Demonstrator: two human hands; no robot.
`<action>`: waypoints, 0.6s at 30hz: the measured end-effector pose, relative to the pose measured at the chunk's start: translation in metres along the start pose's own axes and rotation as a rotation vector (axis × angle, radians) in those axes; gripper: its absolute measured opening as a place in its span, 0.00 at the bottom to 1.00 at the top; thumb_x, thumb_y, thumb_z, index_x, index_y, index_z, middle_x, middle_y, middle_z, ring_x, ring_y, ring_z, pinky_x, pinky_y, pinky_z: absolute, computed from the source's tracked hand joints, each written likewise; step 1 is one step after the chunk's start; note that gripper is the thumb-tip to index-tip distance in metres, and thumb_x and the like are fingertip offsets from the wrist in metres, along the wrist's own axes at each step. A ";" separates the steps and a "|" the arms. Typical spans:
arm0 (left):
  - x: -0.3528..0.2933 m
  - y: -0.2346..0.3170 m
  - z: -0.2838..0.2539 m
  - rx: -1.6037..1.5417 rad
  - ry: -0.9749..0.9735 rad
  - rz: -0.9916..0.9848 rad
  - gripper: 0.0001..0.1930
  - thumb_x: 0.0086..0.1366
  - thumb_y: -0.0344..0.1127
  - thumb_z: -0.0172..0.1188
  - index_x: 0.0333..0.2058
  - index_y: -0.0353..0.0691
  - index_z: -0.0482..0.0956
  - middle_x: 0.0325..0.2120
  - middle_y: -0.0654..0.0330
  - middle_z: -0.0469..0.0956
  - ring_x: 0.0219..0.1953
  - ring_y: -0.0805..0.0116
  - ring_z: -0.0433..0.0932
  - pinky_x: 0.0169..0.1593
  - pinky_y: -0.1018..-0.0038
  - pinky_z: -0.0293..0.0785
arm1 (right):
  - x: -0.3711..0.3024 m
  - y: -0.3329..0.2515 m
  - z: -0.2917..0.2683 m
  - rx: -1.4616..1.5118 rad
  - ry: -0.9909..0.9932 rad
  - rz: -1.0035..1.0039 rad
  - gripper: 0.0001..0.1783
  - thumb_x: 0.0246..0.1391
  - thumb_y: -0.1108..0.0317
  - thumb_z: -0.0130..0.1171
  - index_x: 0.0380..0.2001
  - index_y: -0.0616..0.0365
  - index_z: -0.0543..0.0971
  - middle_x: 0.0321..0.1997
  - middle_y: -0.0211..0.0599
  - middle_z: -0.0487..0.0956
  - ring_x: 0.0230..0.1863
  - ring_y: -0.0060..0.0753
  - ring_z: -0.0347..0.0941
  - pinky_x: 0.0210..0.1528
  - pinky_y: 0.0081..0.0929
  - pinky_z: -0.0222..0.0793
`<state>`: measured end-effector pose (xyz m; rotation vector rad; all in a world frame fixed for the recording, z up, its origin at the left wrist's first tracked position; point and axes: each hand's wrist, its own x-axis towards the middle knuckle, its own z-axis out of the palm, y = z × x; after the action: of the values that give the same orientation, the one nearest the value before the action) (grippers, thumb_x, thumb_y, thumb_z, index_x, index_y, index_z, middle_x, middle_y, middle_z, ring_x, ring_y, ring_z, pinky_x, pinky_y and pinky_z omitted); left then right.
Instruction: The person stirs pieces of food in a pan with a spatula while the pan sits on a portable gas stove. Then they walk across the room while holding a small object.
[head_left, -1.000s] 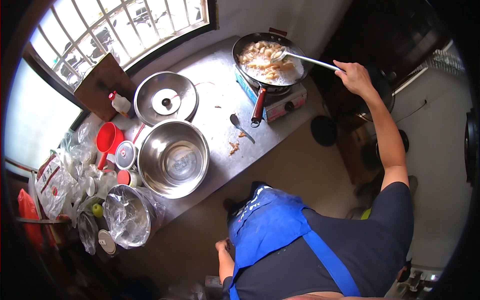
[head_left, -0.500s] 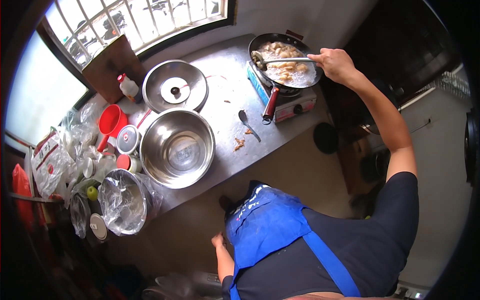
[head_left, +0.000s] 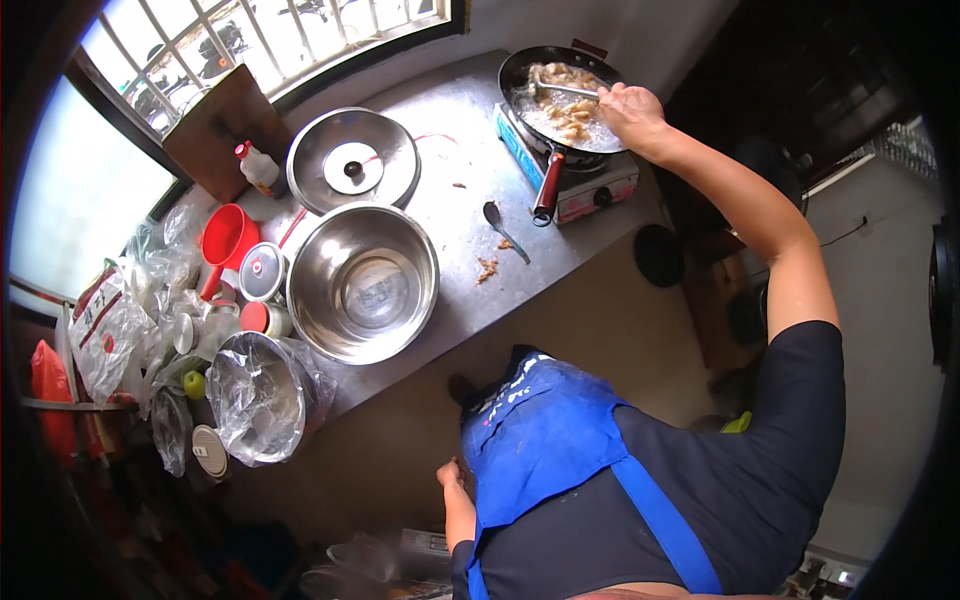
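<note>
At the far right of the counter, a black wok [head_left: 511,68] with a wooden handle holds pale yellowish pieces of food [head_left: 575,122] in bubbling oil. My right hand [head_left: 630,108] is closed around the metal handle of a ladle [head_left: 570,90]. The ladle's head is down among the food near the wok's far left side and mostly hidden. A portable gas stove [head_left: 597,195] carries the wok. Low beside my blue apron, away from the counter, hangs my left hand [head_left: 452,472], its fingers curled in and nothing seen in them.
A large steel bowl [head_left: 430,290] stands at the counter's front edge, with a steel lid [head_left: 305,160] behind it. A dark spoon [head_left: 507,234] and food scraps [head_left: 487,270] lie near the stove. A red dipper [head_left: 228,235], jars and plastic bags [head_left: 110,330] crowd the left.
My right hand has moved the ladle up and slightly left, toward the wok's far side. The food in the wok has shifted. My left hand still hangs low.
</note>
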<state>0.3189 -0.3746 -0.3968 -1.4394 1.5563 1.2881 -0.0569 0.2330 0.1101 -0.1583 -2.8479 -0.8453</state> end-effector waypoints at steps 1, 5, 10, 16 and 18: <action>0.014 -0.006 -0.010 -0.018 -0.018 -0.002 0.13 0.70 0.36 0.60 0.25 0.39 0.78 0.12 0.61 0.71 0.09 0.71 0.64 0.14 0.71 0.54 | 0.007 -0.003 0.000 0.017 0.013 -0.014 0.15 0.63 0.66 0.48 0.37 0.59 0.85 0.38 0.48 0.85 0.39 0.43 0.86 0.39 0.36 0.81; 0.005 0.034 -0.008 -0.035 -0.039 0.092 0.13 0.71 0.38 0.60 0.27 0.39 0.78 0.12 0.62 0.70 0.09 0.72 0.64 0.14 0.71 0.54 | -0.012 0.023 0.010 0.047 -0.133 0.110 0.16 0.65 0.67 0.46 0.39 0.57 0.85 0.40 0.47 0.86 0.41 0.47 0.85 0.42 0.41 0.81; 0.007 0.040 -0.020 0.007 -0.055 0.145 0.13 0.71 0.37 0.60 0.28 0.37 0.77 0.13 0.61 0.70 0.10 0.71 0.65 0.15 0.70 0.55 | -0.040 0.044 0.011 0.210 -0.125 0.191 0.15 0.65 0.66 0.47 0.41 0.55 0.84 0.39 0.50 0.85 0.42 0.53 0.84 0.43 0.47 0.80; 0.011 0.014 -0.022 0.079 -0.024 0.020 0.13 0.71 0.37 0.59 0.26 0.39 0.76 0.12 0.63 0.67 0.09 0.69 0.63 0.15 0.68 0.53 | -0.080 0.074 0.023 0.386 -0.083 0.257 0.14 0.63 0.68 0.53 0.48 0.54 0.83 0.42 0.49 0.84 0.44 0.57 0.81 0.46 0.50 0.77; 0.002 0.015 -0.017 0.177 0.007 0.052 0.14 0.70 0.37 0.60 0.23 0.41 0.75 0.12 0.64 0.67 0.08 0.69 0.61 0.15 0.68 0.51 | -0.096 0.080 0.017 0.438 -0.186 0.349 0.17 0.65 0.66 0.56 0.55 0.52 0.82 0.46 0.49 0.84 0.49 0.56 0.79 0.52 0.50 0.74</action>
<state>0.3068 -0.3926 -0.3903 -1.3021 1.6775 1.1437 0.0473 0.3042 0.1203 -0.6774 -2.9570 -0.1399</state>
